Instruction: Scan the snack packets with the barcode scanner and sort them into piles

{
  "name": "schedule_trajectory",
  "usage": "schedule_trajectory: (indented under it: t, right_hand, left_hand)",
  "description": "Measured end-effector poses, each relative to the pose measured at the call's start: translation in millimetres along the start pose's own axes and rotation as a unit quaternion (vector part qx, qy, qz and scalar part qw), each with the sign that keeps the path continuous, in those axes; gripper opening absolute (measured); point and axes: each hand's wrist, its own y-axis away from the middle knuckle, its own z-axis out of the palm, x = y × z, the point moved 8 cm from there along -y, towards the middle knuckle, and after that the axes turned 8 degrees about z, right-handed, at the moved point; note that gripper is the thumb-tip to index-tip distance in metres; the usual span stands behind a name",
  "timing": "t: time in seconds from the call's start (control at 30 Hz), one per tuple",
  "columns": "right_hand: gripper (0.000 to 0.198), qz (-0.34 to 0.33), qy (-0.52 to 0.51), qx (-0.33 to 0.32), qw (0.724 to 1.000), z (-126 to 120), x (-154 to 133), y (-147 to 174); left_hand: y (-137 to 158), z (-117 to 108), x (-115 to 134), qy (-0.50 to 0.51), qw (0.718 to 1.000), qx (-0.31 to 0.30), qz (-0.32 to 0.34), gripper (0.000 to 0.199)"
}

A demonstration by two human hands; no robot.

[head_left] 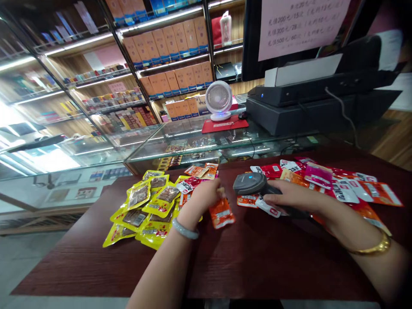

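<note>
My left hand [206, 195] is closed on the upper end of an orange snack packet [222, 213], which hangs just above the dark red table. In my right hand [286, 193] is a black barcode scanner [249, 183], its head pointing left toward the packet. Left of my left hand lies a pile of yellow snack packets [151, 206] with clear windows. A few red and orange packets [210, 170] lie just behind that hand. Under and beyond the scanner spreads a heap of red, white and orange packets [347, 189], partly hidden by my right hand and forearm.
Behind the table [238, 266] stands a glass display counter [180, 143] with a small white fan [219, 101] on a red mat [236, 125]. A cash register [289, 111] with a dark monitor is at the back right. Shelves of boxes [180, 38] line the wall.
</note>
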Motion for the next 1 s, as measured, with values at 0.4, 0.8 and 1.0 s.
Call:
schedule_trajectory:
  t: [0.4, 0.8, 1.0]
  right_hand:
    - [0.051, 0.002, -0.026, 0.026, 0.999, 25.0, -7.9, 4.1]
    - [0.046, -0.018, 0.023, 0.038, 0.999, 37.3, -17.8, 4.1]
    - [0.045, -0.022, -0.001, 0.017, 1.000, 38.9, -14.6, 1.9]
  left_hand:
    - [2.0, 17.2, -24.1, 0.587, 0.791, 0.145, -0.099, 0.030]
    - [1.3, 15.6, -26.4, 0.607, 0.762, 0.201, -0.102, 0.033]
    - [7.7, 3.8, -25.2, 0.639, 0.725, 0.249, -0.064, 0.037]
